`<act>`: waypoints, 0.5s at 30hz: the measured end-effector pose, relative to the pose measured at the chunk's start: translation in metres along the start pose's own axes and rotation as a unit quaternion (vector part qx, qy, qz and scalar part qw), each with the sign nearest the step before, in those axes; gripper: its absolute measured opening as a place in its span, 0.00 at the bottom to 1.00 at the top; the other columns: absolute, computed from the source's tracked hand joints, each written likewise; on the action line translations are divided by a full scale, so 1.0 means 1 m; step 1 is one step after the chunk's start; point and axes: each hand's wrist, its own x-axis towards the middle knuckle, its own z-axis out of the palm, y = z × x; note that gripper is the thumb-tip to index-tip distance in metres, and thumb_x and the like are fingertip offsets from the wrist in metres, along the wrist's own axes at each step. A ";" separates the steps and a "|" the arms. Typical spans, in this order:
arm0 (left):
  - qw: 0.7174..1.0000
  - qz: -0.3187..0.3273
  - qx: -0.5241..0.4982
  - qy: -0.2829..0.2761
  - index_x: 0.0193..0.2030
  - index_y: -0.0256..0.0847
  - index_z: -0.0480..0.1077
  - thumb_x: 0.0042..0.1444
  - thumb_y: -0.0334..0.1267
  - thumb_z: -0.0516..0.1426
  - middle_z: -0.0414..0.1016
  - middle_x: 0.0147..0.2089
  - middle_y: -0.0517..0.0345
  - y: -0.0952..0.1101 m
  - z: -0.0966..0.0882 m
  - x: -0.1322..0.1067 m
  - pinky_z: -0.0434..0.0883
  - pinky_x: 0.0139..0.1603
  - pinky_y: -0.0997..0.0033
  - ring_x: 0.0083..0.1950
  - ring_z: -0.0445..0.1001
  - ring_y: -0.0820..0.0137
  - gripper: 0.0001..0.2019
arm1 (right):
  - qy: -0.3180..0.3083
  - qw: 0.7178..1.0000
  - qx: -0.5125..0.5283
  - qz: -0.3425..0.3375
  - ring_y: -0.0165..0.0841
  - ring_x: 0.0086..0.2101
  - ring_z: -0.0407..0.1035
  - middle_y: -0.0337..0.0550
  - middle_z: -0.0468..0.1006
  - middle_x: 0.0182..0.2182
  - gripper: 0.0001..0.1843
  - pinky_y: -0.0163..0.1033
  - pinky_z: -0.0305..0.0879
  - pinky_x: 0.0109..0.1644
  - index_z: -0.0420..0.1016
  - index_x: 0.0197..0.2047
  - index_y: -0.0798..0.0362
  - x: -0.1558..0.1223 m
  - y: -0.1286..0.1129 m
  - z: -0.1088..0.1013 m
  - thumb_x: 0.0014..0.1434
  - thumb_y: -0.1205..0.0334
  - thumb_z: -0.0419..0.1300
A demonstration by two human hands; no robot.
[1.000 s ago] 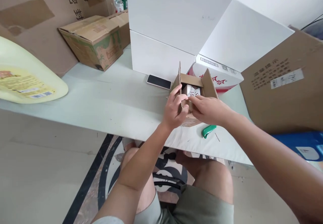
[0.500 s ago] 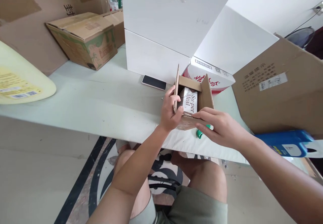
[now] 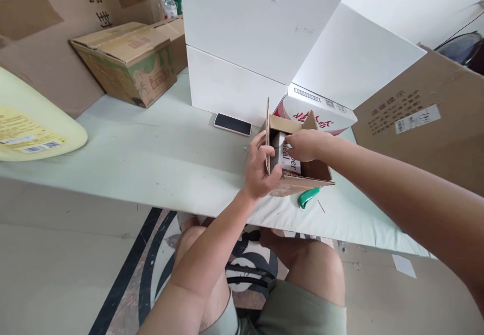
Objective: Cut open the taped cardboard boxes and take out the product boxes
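Note:
A small open cardboard box sits near the front edge of the pale table. My left hand grips its upright left flap, fingers wrapped round the edge. My right hand reaches into the box from the right, its fingers closed on the top of a white packet printed with dark letters that stands inside. A green-handled tool lies on the table just in front of the box.
A black phone lies behind the box. Large white boxes and a red-and-white carton stand at the back. Brown cartons sit at left, another at right. A pale yellow jug lies far left.
My right hand went from the box's near right flap up into the box and closed on the white packet. That flap now lies folded outward. My left hand kept hold of the left flap.

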 end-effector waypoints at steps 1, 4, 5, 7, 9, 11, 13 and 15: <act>1.000 -0.005 -0.004 0.002 0.46 0.47 0.62 0.63 0.40 0.57 0.62 0.70 0.43 0.001 0.000 0.000 0.71 0.69 0.42 0.74 0.67 0.50 0.08 | -0.001 1.000 -0.004 0.003 0.56 0.54 0.77 0.60 0.81 0.54 0.25 0.58 0.75 0.53 0.79 0.60 0.51 0.003 -0.001 0.001 0.60 0.56 0.61; 1.000 -0.019 -0.003 0.008 0.46 0.47 0.61 0.63 0.40 0.58 0.62 0.70 0.43 0.001 0.000 0.000 0.72 0.68 0.42 0.75 0.66 0.50 0.09 | 0.005 1.000 -0.010 0.004 0.57 0.58 0.75 0.64 0.79 0.58 0.33 0.58 0.74 0.56 0.69 0.69 0.55 0.005 0.001 0.001 0.63 0.51 0.58; 1.000 -0.024 0.001 0.009 0.46 0.47 0.61 0.63 0.40 0.58 0.62 0.70 0.43 0.001 -0.001 0.000 0.72 0.67 0.42 0.75 0.65 0.50 0.09 | 0.011 1.000 -0.010 0.005 0.58 0.58 0.74 0.65 0.78 0.58 0.35 0.58 0.73 0.56 0.65 0.71 0.56 0.005 0.003 0.001 0.65 0.49 0.57; 1.000 -0.028 0.010 0.008 0.46 0.47 0.60 0.63 0.42 0.59 0.62 0.70 0.43 0.001 -0.001 0.000 0.72 0.67 0.42 0.76 0.65 0.49 0.10 | 0.033 0.999 -0.005 0.005 0.58 0.59 0.73 0.66 0.77 0.60 0.37 0.58 0.72 0.57 0.60 0.72 0.57 0.004 0.007 0.001 0.66 0.48 0.55; 0.999 -0.028 0.015 0.010 0.46 0.47 0.61 0.62 0.42 0.59 0.63 0.70 0.43 0.000 -0.001 0.000 0.72 0.67 0.42 0.75 0.65 0.48 0.11 | 0.062 0.998 0.010 0.007 0.57 0.58 0.73 0.66 0.76 0.61 0.37 0.57 0.72 0.57 0.58 0.72 0.58 0.006 0.014 0.002 0.66 0.49 0.54; 0.999 -0.026 0.013 0.015 0.45 0.47 0.61 0.61 0.43 0.60 0.64 0.70 0.43 0.000 0.000 -0.001 0.72 0.67 0.42 0.74 0.66 0.49 0.12 | 0.086 0.996 0.033 0.013 0.56 0.57 0.73 0.65 0.75 0.62 0.35 0.55 0.72 0.55 0.59 0.70 0.57 0.012 0.022 0.003 0.65 0.49 0.55; 0.999 -0.026 0.010 0.021 0.44 0.47 0.61 0.61 0.43 0.60 0.63 0.71 0.44 0.000 0.003 -0.001 0.72 0.67 0.41 0.74 0.67 0.49 0.12 | 0.105 0.993 0.053 0.017 0.56 0.58 0.72 0.64 0.71 0.66 0.35 0.54 0.73 0.54 0.60 0.68 0.56 0.020 0.029 0.005 0.64 0.47 0.55; 0.999 -0.028 0.009 0.024 0.44 0.47 0.61 0.61 0.44 0.60 0.63 0.71 0.43 0.000 0.005 -0.001 0.72 0.66 0.42 0.74 0.67 0.49 0.11 | 0.133 0.989 0.059 0.004 0.57 0.59 0.71 0.66 0.69 0.68 0.35 0.55 0.73 0.55 0.63 0.67 0.58 0.029 0.031 0.006 0.64 0.45 0.55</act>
